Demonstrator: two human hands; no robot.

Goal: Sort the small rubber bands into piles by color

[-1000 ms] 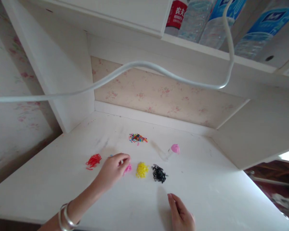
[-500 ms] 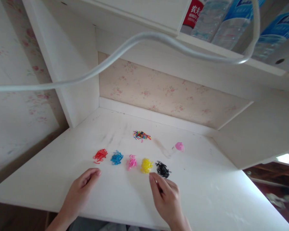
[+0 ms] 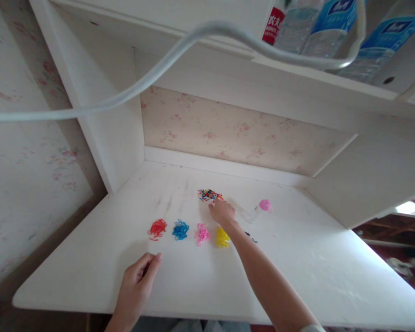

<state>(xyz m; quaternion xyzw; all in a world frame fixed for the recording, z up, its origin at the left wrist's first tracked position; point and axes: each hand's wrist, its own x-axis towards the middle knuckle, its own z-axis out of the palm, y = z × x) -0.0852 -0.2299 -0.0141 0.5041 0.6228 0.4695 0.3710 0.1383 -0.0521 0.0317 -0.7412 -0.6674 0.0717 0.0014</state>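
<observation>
My right hand reaches across the white desk and its fingertips touch the mixed-colour pile of small rubber bands; the fingers are bunched, and what they pinch is too small to see. In a row nearer me lie a red pile, a blue pile, a pink pile and a yellow pile. My right forearm hides most of the black pile. My left hand rests on the desk near the front edge with loosely curled fingers, holding nothing.
A clear bottle with a pink cap lies to the right of the mixed pile. A white cable hangs across the view. Water bottles stand on the shelf above. White side panels wall in the desk on both sides.
My left hand left the pink pile and drew back to the front edge. My right hand moved forward from the near desk, past the black pile, to the mixed pile.
</observation>
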